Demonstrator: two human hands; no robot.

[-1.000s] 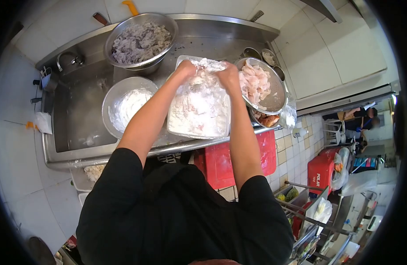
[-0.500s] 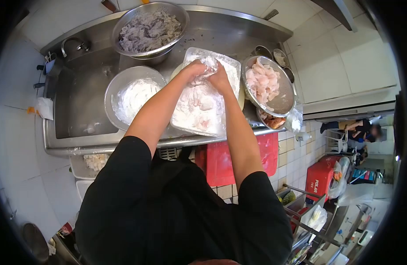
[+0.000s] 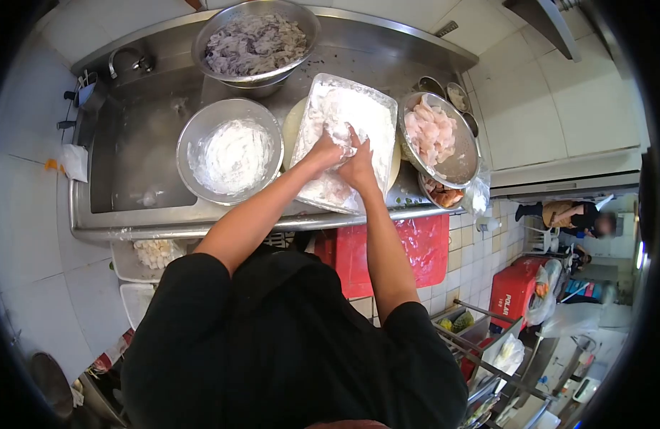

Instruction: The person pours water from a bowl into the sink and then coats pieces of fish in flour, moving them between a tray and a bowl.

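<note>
A rectangular tray [image 3: 380, 107] of white flour rests on the steel counter, with flour-covered pieces of pale meat [image 3: 333, 191] lying in it. Both hands are over its middle, close together and dusted white. My left hand [image 3: 325, 151] has its fingers closed around floured meat. Beside it, my right hand [image 3: 357, 166] curls in on the same floury clump, its fingertips partly covered in white. Right of the tray, a metal colander [image 3: 464, 159] holds raw pale-pink meat pieces [image 3: 430, 130]. To the left stands a round bowl [image 3: 187, 161] with white flour [image 3: 233, 154] inside.
A large bowl [image 3: 312, 36] of greyish-purple shredded food stands at the back. The sink basin [image 3: 140, 157] with its tap [image 3: 129, 61] is at left. Small metal bowls [image 3: 431, 86] sit at back right. Below the counter is a red lid [image 3: 416, 257]. Other people are far right.
My hands have come down from the tray's far end to its middle, with the floury clump lower. The camera view has shifted slightly.
</note>
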